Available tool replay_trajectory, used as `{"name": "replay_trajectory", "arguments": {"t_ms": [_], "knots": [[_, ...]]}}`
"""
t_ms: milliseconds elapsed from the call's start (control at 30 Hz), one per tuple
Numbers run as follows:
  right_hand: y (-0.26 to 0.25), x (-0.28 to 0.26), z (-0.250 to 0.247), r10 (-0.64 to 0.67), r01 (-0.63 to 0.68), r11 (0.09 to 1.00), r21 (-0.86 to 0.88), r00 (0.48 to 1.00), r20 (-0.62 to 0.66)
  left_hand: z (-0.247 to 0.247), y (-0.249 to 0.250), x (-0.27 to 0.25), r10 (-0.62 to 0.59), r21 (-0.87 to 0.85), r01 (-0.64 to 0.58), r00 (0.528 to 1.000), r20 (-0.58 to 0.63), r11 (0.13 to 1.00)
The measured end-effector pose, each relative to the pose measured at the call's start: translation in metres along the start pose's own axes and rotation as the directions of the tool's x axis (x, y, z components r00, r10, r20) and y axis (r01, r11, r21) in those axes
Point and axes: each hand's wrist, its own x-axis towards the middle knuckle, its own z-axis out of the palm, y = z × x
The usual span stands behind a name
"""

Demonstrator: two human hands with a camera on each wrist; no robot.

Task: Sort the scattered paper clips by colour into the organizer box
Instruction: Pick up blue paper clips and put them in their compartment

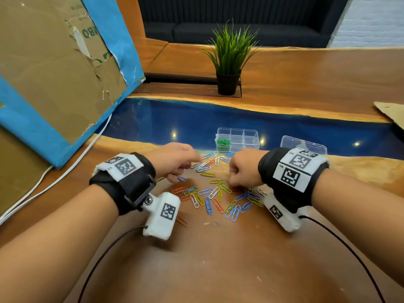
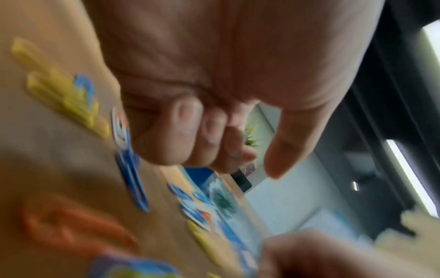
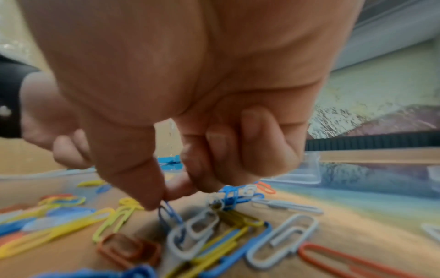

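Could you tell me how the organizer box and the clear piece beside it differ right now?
The organizer box has dividers and holds green clips; the clear piece to its right shows no dividers and no clips. The box looks taller, the piece flatter. Both are clear plastic on the table's blue strip.

Looks like an office lounge or meeting room rather than anyone's home. The big giveaway is the table (image 1: pixel 306 79): a long live-edge wood slab with a glossy blue resin river (image 1: pixel 196 121) running across it, the showpiece kind you see in a boardroom. At 12 o'clock a small potted grass plant (image 1: pixel 229 60) sits by a recessed slot in the tabletop, and behind it is a dark navy sofa (image 1: pixel 229 29) against dark ribbed wall panelling. Up at 2 o'clock there's white painted brick (image 1: pixel 371 20). At 10 o'clock a battered cardboard panel with blue paper (image 1: pixel 54 68) leans on the table.
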Motion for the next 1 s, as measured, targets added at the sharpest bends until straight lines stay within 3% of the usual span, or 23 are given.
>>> {"name": "replay_trajectory", "arguments": {"t_ms": [67,133,200,300,367,533,667,800,900,1000], "knots": [[0.002,0.0,-0.005,0.003,0.0,0.996,0.089,0.999,-0.04,-0.009,-0.004,0.0,0.092,0.424,-0.032,0.988,-0.124,0.905],[0.004,0.002,-0.01,0.013,0.007,0.98,0.199,0.995,-0.098,-0.017,-0.005,-0.002,0.152,0.674,0.008,0.972,-0.178,0.739],[0.005,0.005,-0.014,0.033,0.012,0.918,0.396,0.994,-0.108,-0.023,-0.006,-0.003,0.154,0.755,0.036,0.972,-0.18,0.655],[-0.001,0.01,-0.017,0.085,-0.05,0.589,0.807,0.996,-0.001,-0.024,-0.008,-0.005,0.127,0.821,0.009,0.987,-0.1,0.571],[-0.005,0.014,-0.018,0.117,-0.092,0.447,0.89,0.992,0.043,-0.022,-0.009,-0.005,0.128,0.843,-0.02,0.99,-0.058,0.538],[-0.026,0.025,-0.02,0.071,-0.108,0.387,0.916,0.994,0.088,-0.012,0.0,-0.006,0.146,0.886,-0.061,0.989,-0.008,0.46],[-0.041,0.035,-0.023,0.047,-0.084,0.483,0.871,0.996,0.071,-0.008,0.0,-0.004,0.168,0.901,-0.091,0.986,0.021,0.423],[-0.043,0.039,-0.023,0.052,-0.006,0.803,0.596,0.997,-0.06,-0.011,-0.006,-0.002,0.153,0.884,-0.098,0.988,0.031,0.457],[-0.046,0.039,-0.02,0.027,0.032,0.955,0.295,0.981,-0.192,-0.016,-0.007,-0.001,0.188,0.828,-0.059,0.98,-0.056,0.557],[-0.055,0.049,-0.018,-0.017,0.039,0.994,0.103,0.978,-0.206,-0.028,-0.002,-0.003,0.168,0.671,-0.017,0.972,-0.162,0.741]]}}
